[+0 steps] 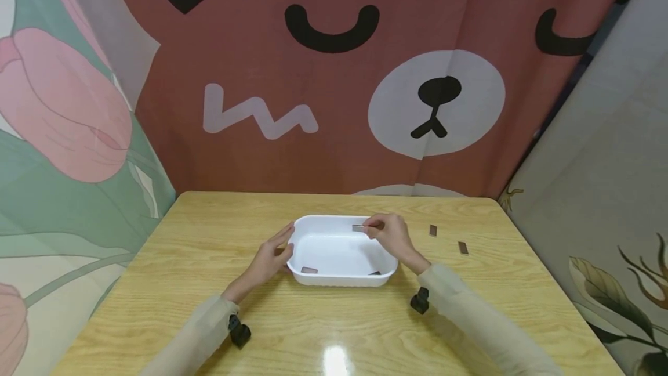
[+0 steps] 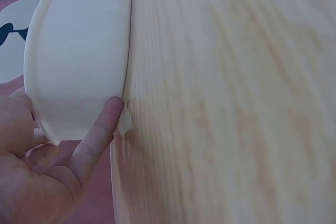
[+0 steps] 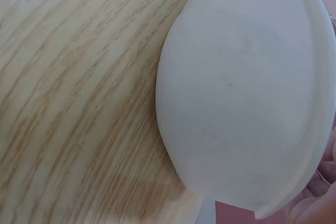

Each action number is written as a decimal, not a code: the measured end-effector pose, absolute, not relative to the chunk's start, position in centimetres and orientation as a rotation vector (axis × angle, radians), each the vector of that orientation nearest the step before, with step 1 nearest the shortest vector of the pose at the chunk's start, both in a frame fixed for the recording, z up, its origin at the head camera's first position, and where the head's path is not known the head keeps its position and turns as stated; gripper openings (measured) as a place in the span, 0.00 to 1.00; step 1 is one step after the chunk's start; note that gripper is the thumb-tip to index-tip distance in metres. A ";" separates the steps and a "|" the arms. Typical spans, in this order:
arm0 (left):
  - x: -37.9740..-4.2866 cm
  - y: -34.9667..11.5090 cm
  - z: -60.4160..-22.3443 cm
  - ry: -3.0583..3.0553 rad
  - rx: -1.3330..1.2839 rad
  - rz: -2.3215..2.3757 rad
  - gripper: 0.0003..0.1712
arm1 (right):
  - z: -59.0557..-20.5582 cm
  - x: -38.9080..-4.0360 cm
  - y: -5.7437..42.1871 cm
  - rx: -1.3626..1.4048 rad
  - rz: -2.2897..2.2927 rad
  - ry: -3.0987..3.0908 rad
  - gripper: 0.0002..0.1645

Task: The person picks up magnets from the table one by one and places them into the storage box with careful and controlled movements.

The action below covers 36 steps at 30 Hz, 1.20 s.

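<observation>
A white rectangular dish with rounded corners sits on the wooden table. At its left end, my left hand grips the rim and side; in the left wrist view one finger lies along the outer wall near the base. Over the dish's back right part, my right hand pinches a small flat rectangular piece by one end. Inside the dish, a similar small piece lies at the front left, and a dark one shows partly behind the front right rim.
Two small brown rectangular pieces, a nearer one and a farther one, lie on the wooden table right of the dish. Behind the table's back edge hangs a curtain with a bear print. Patterned cloth hangs at both sides.
</observation>
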State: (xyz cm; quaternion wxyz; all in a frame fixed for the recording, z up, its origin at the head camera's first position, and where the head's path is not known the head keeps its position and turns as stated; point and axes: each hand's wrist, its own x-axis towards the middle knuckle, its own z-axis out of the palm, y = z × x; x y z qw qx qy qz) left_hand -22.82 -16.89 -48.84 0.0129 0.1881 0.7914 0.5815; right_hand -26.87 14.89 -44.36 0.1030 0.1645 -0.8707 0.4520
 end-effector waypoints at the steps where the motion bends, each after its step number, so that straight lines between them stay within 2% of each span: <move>1: -22.8 -16.9 -48.8 2.468 0.589 1.812 0.31 | -44.4 -26.9 14.9 0.491 1.335 -2.566 0.02; 36: -22.9 -16.9 -48.8 2.448 0.598 1.831 0.31 | -44.7 -26.5 12.6 0.500 1.392 -2.575 0.02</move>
